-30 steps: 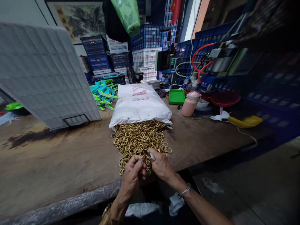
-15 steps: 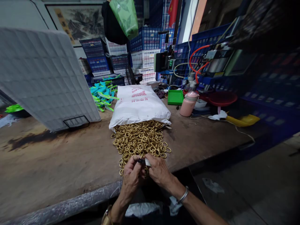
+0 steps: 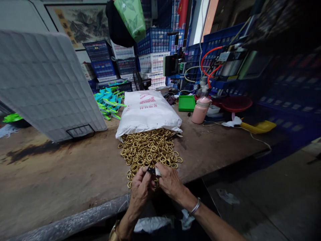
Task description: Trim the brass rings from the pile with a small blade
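Both hands meet over the near end of a pile of brass-coloured rings (image 3: 147,147). My left hand (image 3: 140,185) is closed, pinching a small black piece (image 3: 151,170) between thumb and fingers. My right hand (image 3: 172,184) is closed from the other side, its fingertips at the same black piece. Something small and white (image 3: 157,172) shows at the right fingertips; whether it is held or wrapped round a finger I cannot tell. The rings spill from the mouth of a white sack (image 3: 150,113) with red print, lying on the table (image 3: 87,180).
A grey-white padded panel (image 3: 50,83) stands at the left. Turquoise and lime-green pieces (image 3: 110,102) lie behind it. To the right are a green tray (image 3: 187,103), a pink bottle (image 3: 200,110), a red dish (image 3: 237,103) and a yellow scoop (image 3: 260,127). Stacked crates (image 3: 154,62) fill the back.
The view has shifted slightly. Both hands stay in nearly the same place, and a little more of the black piece shows between the fingertips.
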Demonstrator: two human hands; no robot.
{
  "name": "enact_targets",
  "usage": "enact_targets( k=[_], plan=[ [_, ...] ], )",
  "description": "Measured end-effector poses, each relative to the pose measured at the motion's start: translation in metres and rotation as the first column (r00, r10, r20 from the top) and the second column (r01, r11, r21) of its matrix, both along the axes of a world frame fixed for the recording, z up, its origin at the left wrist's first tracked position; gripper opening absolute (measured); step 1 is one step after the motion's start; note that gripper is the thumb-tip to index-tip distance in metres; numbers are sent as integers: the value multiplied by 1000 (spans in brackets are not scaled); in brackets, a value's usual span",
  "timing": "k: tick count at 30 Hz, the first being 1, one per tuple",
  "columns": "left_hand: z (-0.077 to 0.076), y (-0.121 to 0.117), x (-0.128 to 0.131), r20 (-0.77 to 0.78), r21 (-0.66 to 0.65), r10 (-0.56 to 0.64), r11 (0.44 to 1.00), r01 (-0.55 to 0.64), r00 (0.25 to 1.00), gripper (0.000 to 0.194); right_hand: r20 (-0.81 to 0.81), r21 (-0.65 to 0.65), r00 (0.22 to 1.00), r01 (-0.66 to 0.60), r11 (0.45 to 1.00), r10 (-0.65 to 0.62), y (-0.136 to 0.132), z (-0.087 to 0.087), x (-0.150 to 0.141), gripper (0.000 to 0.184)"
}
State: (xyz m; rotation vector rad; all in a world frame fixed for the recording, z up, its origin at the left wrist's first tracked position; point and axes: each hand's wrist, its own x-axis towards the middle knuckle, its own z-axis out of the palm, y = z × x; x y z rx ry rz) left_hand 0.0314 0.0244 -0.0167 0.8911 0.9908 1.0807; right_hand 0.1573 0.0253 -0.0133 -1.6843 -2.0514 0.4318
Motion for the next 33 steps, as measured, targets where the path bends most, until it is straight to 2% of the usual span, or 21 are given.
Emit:
enact_targets(
  k=[7, 11, 15, 18, 20, 23, 27, 30, 33],
  plan=[
    [-3, 0, -1, 19, 31, -13, 999, 13, 1000, 29, 26, -43, 998, -63, 997, 64, 1, 2, 2, 25],
    [2, -3, -3, 12, 70, -16, 997, 15, 1000, 29, 31, -97, 993, -108, 989, 112, 3, 0, 3, 22],
    [13, -9, -6, 8, 93, -55, 994, 54, 998, 28, 97, -85, 995, -18, 996, 27, 9, -5, 12, 20],
    [20, -10, -11, 107, 114, -79, 991, 67, 991, 23, 109, -78, 991, 88, 993, -79, 9, -9, 24, 22],
    [22, -7, -16, 215, 51, -50, 998, 40, 975, 20, 71, -71, 992, 106, 992, -101, 4, -12, 30, 23],
    [20, -1, -24, 314, -57, 27, 998, -9, 949, 19, -9, -82, 998, 64, 995, -65, -9, -17, 30, 18],
    [14, 4, -34, 369, -134, 124, 988, -79, 921, 16, -34, -94, 999, 32, 995, -35, -24, -25, 17, 6],
    [12, 5, -39, 386, -225, 203, 967, -121, 900, 16, -30, -85, 999, 18, 996, -21, -27, -27, 6, 11],
    [12, 3, -42, 391, -279, 207, 955, -99, 897, 16, -128, -80, 991, 40, 996, -50, -21, -27, -1, 10]
  ],
)
